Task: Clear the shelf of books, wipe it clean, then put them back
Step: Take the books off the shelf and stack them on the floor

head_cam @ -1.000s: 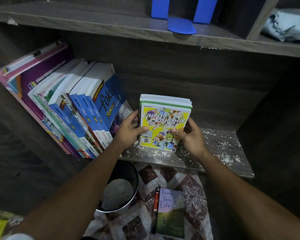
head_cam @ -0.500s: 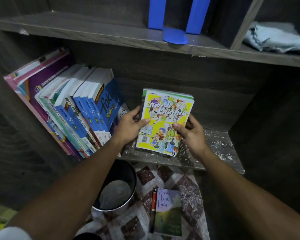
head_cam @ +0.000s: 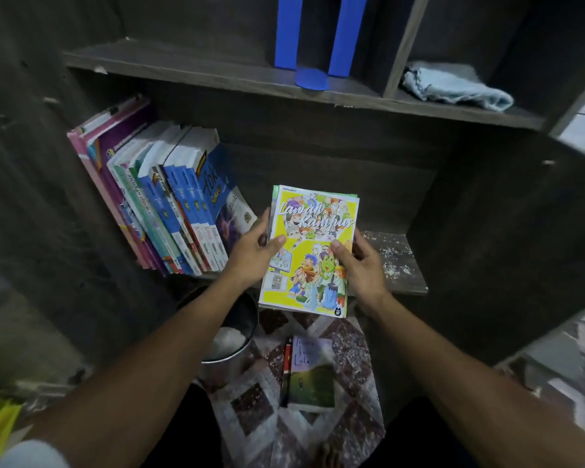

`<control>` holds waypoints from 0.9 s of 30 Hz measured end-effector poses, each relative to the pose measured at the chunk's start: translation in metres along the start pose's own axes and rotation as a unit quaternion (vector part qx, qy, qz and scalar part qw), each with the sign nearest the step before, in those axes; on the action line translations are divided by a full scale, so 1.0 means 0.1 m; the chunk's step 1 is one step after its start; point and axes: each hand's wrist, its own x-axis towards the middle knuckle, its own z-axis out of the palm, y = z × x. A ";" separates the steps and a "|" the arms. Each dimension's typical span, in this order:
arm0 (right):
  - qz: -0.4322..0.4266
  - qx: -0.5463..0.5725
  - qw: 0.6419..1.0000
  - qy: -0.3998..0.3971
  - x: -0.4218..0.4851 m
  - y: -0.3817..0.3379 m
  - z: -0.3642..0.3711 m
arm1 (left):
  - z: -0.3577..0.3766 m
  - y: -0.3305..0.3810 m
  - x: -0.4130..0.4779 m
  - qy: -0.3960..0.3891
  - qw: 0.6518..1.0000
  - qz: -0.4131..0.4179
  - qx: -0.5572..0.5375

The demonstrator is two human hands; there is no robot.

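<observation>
A small stack of yellow comic books [head_cam: 309,261] is held in front of the dusty lower shelf [head_cam: 397,261], lifted off it and tilted towards me. My left hand [head_cam: 255,251] grips the stack's left edge, thumb on the cover. My right hand [head_cam: 362,265] grips its right edge the same way. Several blue, green and pink books [head_cam: 156,204] lean to the left on that shelf. A light blue cloth [head_cam: 453,87] lies on the upper shelf at the right.
A blue bookend [head_cam: 313,79] stands on the upper shelf. On the patterned floor mat [head_cam: 348,410] below lie a green-covered book [head_cam: 311,376] and a metal bucket [head_cam: 230,336]. White crumbs speckle the shelf and mat.
Both hands have lifted the comic stack off the shelf and drawn it towards me, tipping it from upright to nearly flat. The view has pulled back and tilted down.
</observation>
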 end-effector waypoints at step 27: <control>0.133 -0.011 0.988 0.081 -0.93 1.14 -0.45 | 0.70 -1.13 -0.98 -0.007 0.986 -0.150 0.073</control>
